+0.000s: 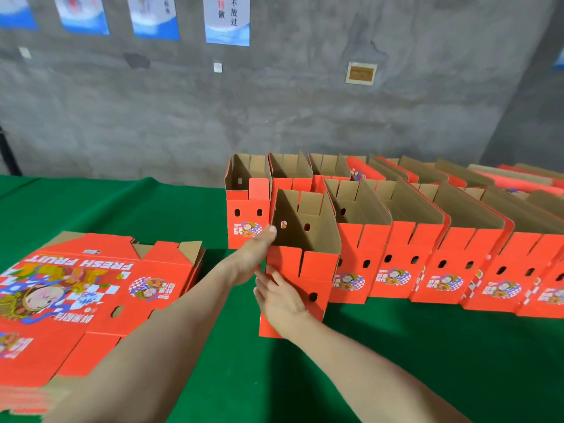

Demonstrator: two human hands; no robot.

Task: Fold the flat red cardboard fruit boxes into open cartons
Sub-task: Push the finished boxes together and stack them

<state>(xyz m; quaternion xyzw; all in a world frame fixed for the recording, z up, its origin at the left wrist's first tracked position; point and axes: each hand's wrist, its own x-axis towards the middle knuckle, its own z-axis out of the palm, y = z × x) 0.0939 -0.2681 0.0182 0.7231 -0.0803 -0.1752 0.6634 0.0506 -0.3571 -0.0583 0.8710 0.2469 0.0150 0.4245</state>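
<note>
An opened red carton [305,270] stands upright on the green table [396,346] in front of me, its brown inside showing. My left hand [254,254] lies with straight fingers against the carton's left wall, fingertips at its upper edge. My right hand [279,296] presses flat on the carton's near red face, low down. A stack of flat red boxes [82,288] printed "FRESH FRUIT" lies at the left of the table.
Two rows of several folded open cartons [442,261] run from the middle to the right edge, touching the one I handle. A grey concrete wall [274,102] with posters [227,19] stands behind the table. Green cloth shows in front and at the far left.
</note>
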